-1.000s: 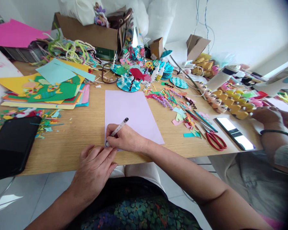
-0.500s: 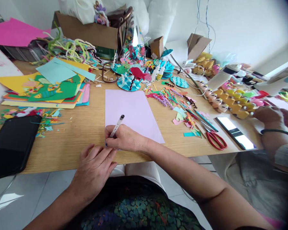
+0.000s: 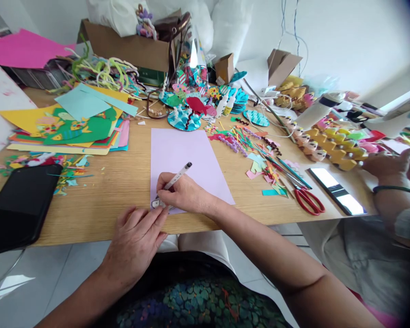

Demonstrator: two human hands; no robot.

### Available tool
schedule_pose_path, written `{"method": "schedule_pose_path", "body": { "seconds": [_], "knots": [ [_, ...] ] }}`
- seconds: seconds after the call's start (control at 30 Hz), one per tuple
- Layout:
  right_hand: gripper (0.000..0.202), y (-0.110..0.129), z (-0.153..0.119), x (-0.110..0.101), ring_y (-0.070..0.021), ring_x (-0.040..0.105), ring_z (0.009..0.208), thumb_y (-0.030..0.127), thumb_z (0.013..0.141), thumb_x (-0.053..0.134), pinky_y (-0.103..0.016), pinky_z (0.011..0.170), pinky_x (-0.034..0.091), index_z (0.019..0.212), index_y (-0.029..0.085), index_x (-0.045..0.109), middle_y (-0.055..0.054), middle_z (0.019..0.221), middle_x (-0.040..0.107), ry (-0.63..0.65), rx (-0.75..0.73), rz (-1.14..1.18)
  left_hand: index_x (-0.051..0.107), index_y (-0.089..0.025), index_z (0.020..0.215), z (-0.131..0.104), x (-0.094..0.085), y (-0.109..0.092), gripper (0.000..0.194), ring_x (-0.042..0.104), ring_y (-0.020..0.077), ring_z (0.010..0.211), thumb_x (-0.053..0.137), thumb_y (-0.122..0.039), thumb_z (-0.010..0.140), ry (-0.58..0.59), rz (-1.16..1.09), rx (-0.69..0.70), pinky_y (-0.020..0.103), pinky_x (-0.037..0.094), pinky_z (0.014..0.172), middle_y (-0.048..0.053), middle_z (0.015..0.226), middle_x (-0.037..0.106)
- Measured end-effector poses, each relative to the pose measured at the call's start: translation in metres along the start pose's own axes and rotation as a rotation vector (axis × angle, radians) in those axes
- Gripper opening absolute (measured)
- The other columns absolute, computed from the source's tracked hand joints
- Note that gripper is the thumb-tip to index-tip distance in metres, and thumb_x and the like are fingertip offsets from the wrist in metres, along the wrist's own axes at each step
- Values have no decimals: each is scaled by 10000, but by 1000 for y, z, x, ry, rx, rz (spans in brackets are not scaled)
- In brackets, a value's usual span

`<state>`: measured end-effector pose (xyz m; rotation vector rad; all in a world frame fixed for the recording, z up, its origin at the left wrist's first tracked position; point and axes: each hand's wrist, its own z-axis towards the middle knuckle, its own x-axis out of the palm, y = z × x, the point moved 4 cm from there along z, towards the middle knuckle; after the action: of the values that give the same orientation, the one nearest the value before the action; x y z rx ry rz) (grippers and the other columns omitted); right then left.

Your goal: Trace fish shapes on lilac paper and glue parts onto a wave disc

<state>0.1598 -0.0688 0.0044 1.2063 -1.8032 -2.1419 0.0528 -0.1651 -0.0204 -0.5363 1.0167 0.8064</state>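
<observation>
My right hand (image 3: pixel 184 193) is closed around a white pen with a dark end (image 3: pixel 179 176), held at a slant. Its tip is down by the lower left corner of a sheet of light purple paper (image 3: pixel 181 148). At that corner shows a small white shape with dark marks (image 3: pixel 156 203), partly hidden by my fingers; I cannot tell whether it is a cut-out or a drawing. My left hand (image 3: pixel 135 241) lies flat at the table's front edge, fingers stretched out, fingertips touching the paper's corner beside the shape.
Left are stacked coloured papers (image 3: pixel 102 141), paper scraps and a black tablet (image 3: pixel 23 205). Red-handled scissors (image 3: pixel 309 201), a phone (image 3: pixel 338 191) and scraps lie right. Behind the paper stand fish decorations (image 3: pixel 184 119) and glue bottles (image 3: pixel 228 104). Another person's hands (image 3: pixel 387 166) rest far right.
My right hand has shifted slightly right and up, and the pen leans further right. The small white shape now shows beside the fingers. My left hand has barely moved.
</observation>
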Motion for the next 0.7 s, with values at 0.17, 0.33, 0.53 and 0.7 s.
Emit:
{"method": "schedule_pose_path", "body": {
  "seconds": [0.17,0.33,0.53,0.7],
  "knots": [
    [56,0,-3,3,-77,436,559,113,717,487,-205,555,329,717,167,501,52,584,503,46,10,24,616,-114,1100,-3,0,0,288,545,247,889,467,-227,881,-14,-7,6,448,374,860,87,1086,667],
    [46,1,-4,6,-82,437,572,125,723,496,-207,561,341,729,169,508,49,601,507,91,-15,20,626,-150,1082,-5,-1,0,276,556,245,901,454,-244,888,-19,2,4,445,378,869,86,1045,676],
    [45,2,-4,6,-84,449,588,125,717,493,-207,567,348,709,168,502,45,608,505,137,-32,23,611,-141,1118,-6,-2,-2,293,553,253,919,472,-227,875,6,7,-12,453,380,876,88,1083,668],
    [42,-1,-3,6,-82,456,586,130,722,488,-204,564,349,729,165,510,45,610,509,143,-13,59,601,-109,1135,-6,-3,-4,314,540,259,927,480,-227,870,8,-8,-11,447,383,866,89,1133,652]
  ]
}}
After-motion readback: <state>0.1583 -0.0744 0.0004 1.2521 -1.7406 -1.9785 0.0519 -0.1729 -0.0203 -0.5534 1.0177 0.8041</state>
